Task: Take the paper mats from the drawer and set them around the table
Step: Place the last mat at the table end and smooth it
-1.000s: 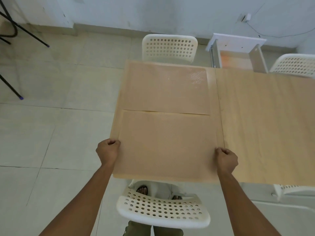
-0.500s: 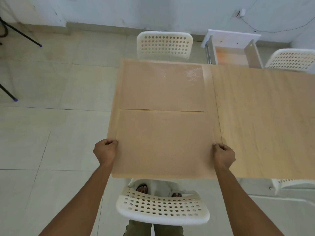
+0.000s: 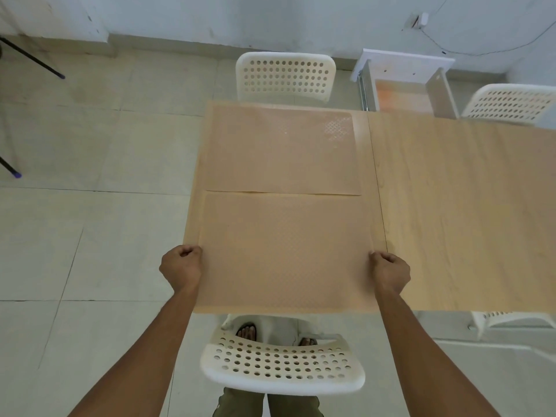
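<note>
Low in the frame, the left hand and right hand each pinch a side edge of the near paper mat, probably squaring it to the table edge above a white chair. A second mat lies beyond; the open drawer stands upper right, on pale floor tiles

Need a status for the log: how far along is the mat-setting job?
Done: the far mat lies flat in front of the far chair. In hand: the near mat is flat on the table, with the left hand and right hand each holding a side edge. Left: the table's right half is bare beside the other chairs, and the drawer is open.
</note>
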